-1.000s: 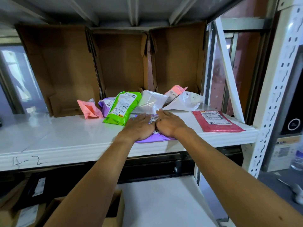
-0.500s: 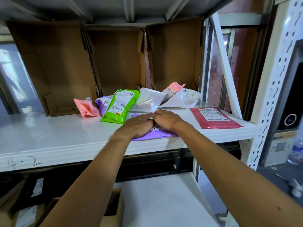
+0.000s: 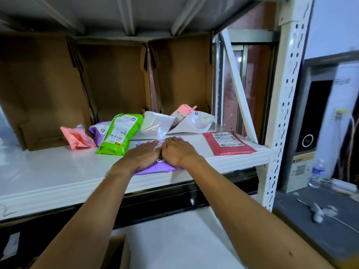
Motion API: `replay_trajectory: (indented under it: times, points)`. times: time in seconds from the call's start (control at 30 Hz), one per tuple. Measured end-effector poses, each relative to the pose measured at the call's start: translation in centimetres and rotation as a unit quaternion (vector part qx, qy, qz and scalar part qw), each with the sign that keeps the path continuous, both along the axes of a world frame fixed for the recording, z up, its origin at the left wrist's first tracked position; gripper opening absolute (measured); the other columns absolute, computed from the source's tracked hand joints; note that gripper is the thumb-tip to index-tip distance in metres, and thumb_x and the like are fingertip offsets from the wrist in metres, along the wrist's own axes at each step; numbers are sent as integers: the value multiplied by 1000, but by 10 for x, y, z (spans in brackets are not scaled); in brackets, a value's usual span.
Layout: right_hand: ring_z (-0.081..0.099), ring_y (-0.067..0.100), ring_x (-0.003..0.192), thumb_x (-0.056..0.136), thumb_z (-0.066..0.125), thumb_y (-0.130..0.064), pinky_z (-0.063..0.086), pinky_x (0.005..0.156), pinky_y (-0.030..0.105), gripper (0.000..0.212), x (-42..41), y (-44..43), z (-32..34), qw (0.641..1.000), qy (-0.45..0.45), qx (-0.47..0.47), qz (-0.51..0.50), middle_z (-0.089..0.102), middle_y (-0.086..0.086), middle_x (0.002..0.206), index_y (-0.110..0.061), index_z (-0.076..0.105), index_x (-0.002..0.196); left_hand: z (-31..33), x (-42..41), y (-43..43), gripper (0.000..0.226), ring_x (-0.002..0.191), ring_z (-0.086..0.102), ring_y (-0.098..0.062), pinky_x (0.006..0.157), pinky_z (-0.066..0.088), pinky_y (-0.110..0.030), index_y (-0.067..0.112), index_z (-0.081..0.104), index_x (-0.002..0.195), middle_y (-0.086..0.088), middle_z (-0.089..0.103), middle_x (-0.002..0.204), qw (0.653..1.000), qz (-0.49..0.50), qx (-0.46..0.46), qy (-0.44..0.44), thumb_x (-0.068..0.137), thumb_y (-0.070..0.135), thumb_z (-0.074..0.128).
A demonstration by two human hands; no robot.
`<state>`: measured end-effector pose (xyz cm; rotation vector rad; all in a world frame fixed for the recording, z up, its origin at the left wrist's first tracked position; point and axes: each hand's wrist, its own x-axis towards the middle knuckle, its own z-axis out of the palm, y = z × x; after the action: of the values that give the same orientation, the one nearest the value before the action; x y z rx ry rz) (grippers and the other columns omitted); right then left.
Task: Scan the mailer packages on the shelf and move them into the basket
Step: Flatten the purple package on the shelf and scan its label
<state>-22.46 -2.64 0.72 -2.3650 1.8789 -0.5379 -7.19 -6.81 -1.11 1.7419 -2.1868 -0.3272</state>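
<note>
A purple mailer (image 3: 155,168) lies flat near the front edge of the white shelf (image 3: 58,171). My left hand (image 3: 141,157) and my right hand (image 3: 177,151) press down on it side by side, palms flat, covering most of it and its label. Behind them lie a green mailer (image 3: 120,133), a pink mailer (image 3: 77,137), a second purple mailer (image 3: 99,131), two white mailers (image 3: 157,124) (image 3: 196,124) and a small pink one (image 3: 182,110). A red mailer (image 3: 228,142) rests flat at the right. No basket or scanner is in view.
Three open cardboard boxes (image 3: 116,80) stand on their sides at the back of the shelf. A white perforated upright (image 3: 281,113) bounds the right end. A lower white shelf (image 3: 174,239) and cardboard boxes (image 3: 116,251) sit below. A water bottle (image 3: 316,173) stands on the floor at right.
Both hands stay pressed on the purple mailer, which has slid slightly towards the shelf's front edge. The camera has shifted a little.
</note>
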Motion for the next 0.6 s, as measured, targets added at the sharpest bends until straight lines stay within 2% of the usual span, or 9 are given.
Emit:
replay_trajectory:
  times: [0.07, 0.17, 0.27, 0.37, 0.43, 0.47, 0.5, 0.57, 0.6]
  points:
    - [42, 31, 133, 105, 31, -32, 35, 106, 41, 45, -5, 7, 0, 1000, 4, 18, 20, 44, 14, 147, -6, 48, 137, 0, 1, 0, 70, 152, 19, -18, 121, 18, -39, 43, 19, 156, 10, 17, 165, 1000, -4, 3, 1, 93, 72, 27]
    - [25, 29, 147, 105, 26, -40, 26, 114, 43, 54, -10, 9, -5, 998, 17, 36, 44, 25, 10, 161, -12, 32, 150, 0, 1, -2, 62, 151, 22, -19, 120, 20, -38, 39, 23, 157, 7, 20, 165, 1000, -3, -12, -5, 100, 63, 29]
    - [16, 26, 151, 104, 23, -42, 21, 118, 45, 57, -13, 9, -10, 998, 24, 36, 40, 17, 7, 165, -16, 24, 155, 1, -2, 9, 50, 144, 36, -23, 115, 28, -35, 29, 39, 152, 0, 36, 159, 993, -25, -103, -55, 105, 46, 34]
    - [16, 26, 151, 105, 22, -41, 21, 118, 45, 56, -12, 11, -10, 998, 30, 32, 33, 17, 6, 165, -17, 23, 156, 7, -9, 31, 38, 123, 56, -30, 98, 41, -37, 19, 59, 133, -6, 59, 139, 965, -66, -205, -148, 107, 27, 32]
    - [15, 25, 151, 105, 23, -39, 20, 119, 44, 55, -11, 15, -7, 998, 29, 37, 32, 16, 5, 165, -17, 22, 156, 6, -15, 46, 39, 96, 69, -31, 78, 50, -34, 7, 70, 109, -12, 70, 111, 933, -98, -276, -210, 100, 11, 33]
    - [13, 25, 151, 105, 24, -37, 19, 119, 43, 55, -10, 17, -7, 998, 31, 40, 34, 14, 4, 165, -17, 22, 156, 1, -12, 50, 39, 78, 71, -31, 63, 54, -31, 1, 73, 94, -16, 72, 92, 921, -101, -271, -261, 89, 9, 35]
    - [12, 24, 151, 105, 25, -36, 18, 119, 43, 55, -11, 19, -5, 998, 33, 43, 34, 13, 4, 166, -16, 22, 156, -6, -8, 49, 41, 67, 70, -34, 52, 57, -33, -6, 73, 86, -22, 70, 81, 921, -112, -254, -272, 82, 10, 35]
    - [11, 23, 152, 105, 25, -36, 17, 119, 42, 55, -9, 23, -3, 998, 39, 47, 31, 11, 3, 166, -17, 22, 156, -19, 0, 47, 48, 73, 71, -43, 50, 59, -48, -14, 70, 94, -33, 69, 87, 941, -113, -177, -265, 81, 13, 33]
    - [11, 23, 152, 106, 25, -35, 16, 119, 42, 54, -10, 24, -2, 998, 42, 47, 31, 11, 3, 166, -17, 23, 156, -20, -1, 49, 52, 85, 71, -47, 57, 59, -54, -16, 67, 105, -37, 67, 99, 941, -102, -167, -275, 84, 15, 30]
